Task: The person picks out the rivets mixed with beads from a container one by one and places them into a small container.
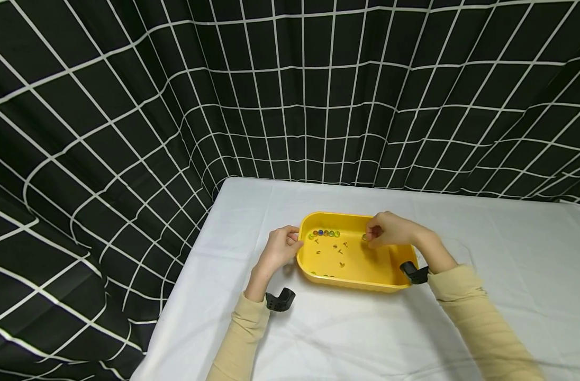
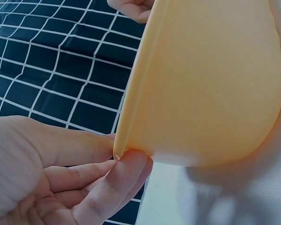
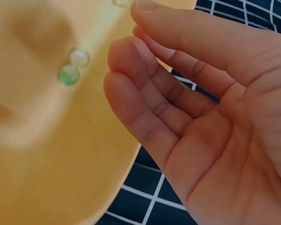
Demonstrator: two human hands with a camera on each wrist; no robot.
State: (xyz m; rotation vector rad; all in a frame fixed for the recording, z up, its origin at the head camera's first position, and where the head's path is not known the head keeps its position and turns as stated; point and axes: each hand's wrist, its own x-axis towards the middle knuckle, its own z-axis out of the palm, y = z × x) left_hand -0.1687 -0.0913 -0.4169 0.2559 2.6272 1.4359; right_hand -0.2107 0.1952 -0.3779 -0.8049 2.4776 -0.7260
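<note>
A yellow plastic tub (image 1: 366, 284) stands on the white-covered table. My left hand (image 1: 279, 247) pinches its left rim between thumb and fingers, as the left wrist view shows from beneath the rim. My right hand (image 1: 390, 230) reaches over the far right side, fingers bent and fingertips down inside the tub. A marble (image 1: 364, 237) sits right at those fingertips. In the right wrist view the thumb stands apart from the fingers, with a green marble (image 3: 69, 75) and a clear one (image 3: 79, 57) beyond them. Marbles, among them a blue marble (image 1: 320, 233), line the far left wall.
Several small brass-coloured pinlike pieces (image 1: 340, 252) lie scattered on the tub floor. More marbles (image 1: 325, 275) peek out along the near wall, mostly hidden by it. A transparent flat thing (image 1: 461, 253) lies right of the tub. A black gridded curtain (image 1: 337, 121) hangs behind the table.
</note>
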